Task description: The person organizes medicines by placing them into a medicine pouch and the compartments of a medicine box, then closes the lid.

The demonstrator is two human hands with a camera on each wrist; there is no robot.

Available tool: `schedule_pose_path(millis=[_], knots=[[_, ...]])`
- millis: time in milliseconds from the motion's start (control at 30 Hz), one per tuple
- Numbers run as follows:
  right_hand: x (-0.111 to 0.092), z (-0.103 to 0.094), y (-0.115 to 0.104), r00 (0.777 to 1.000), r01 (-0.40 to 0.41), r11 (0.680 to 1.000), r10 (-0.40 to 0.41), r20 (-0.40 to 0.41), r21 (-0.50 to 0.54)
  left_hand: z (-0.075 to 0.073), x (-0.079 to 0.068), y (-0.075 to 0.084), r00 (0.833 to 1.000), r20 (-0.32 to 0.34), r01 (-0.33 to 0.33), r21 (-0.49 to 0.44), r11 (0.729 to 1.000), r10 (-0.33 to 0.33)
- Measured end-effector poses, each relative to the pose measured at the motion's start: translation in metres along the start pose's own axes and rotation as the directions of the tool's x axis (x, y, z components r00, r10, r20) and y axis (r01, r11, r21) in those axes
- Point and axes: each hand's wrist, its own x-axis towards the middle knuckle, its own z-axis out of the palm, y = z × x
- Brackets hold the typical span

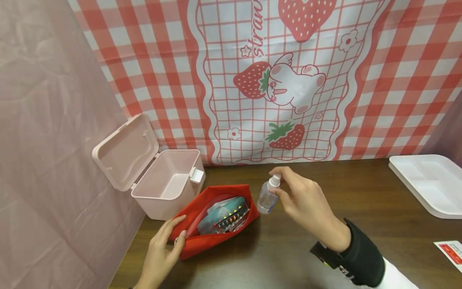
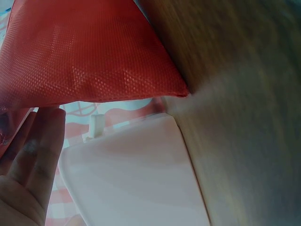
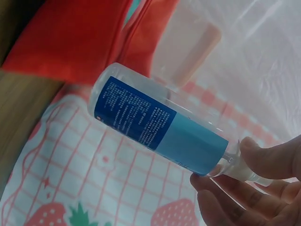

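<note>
A red fabric pouch point(image 1: 205, 243) lies on the table with its mouth spread, showing blister packs of pills point(image 1: 231, 218) and a teal packet point(image 1: 220, 210) inside. My left hand point(image 1: 164, 245) holds the pouch by its left end, thumb on the near edge and fingers on the far one. Just right of the pouch, my right hand point(image 1: 304, 200) pinches a small clear spray bottle point(image 1: 266, 198) by its white neck, raised above the table and slightly tilted. In the right wrist view the bottle's blue label point(image 3: 136, 113) shows, the print too small to read.
Behind the pouch at left stands a pale pink box point(image 1: 162, 204) with its lid point(image 1: 126, 152) raised. A white divided tray point(image 1: 433, 184) sits at the far right, a red and white card point(image 1: 451, 253) nearer. A strawberry-print checked cloth point(image 1: 231, 80) hangs behind the table.
</note>
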Motion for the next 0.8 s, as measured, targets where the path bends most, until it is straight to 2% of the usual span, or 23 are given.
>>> schedule_pose_path(millis=[200, 367, 500, 700, 800], knots=[[0.003, 0.014, -0.013, 0.998, 0.050, 0.986, -0.044, -0.045, 0.160, 0.002, -0.001, -0.002, 1.000, -0.005, -0.001, -0.003, 1.000, 0.001], [0.003, 0.035, -0.021, 0.999, 0.038, 0.960, -0.033, -0.023, 0.276, 0.002, -0.001, 0.000, 1.000, -0.012, -0.008, -0.005, 1.000, 0.008], [-0.001, 0.055, -0.026, 1.000, 0.019, 0.949, -0.023, 0.007, 0.315, 0.000, 0.002, 0.005, 1.000, -0.020, -0.019, -0.006, 1.000, 0.019], [-0.008, 0.078, -0.034, 0.998, -0.010, 0.934, -0.010, 0.056, 0.356, 0.001, 0.001, 0.001, 0.999, -0.018, -0.040, -0.005, 0.999, 0.040], [-0.012, 0.087, -0.038, 0.996, -0.037, 0.922, 0.003, 0.089, 0.386, 0.001, 0.003, 0.004, 0.999, -0.019, -0.040, -0.010, 0.999, 0.040]])
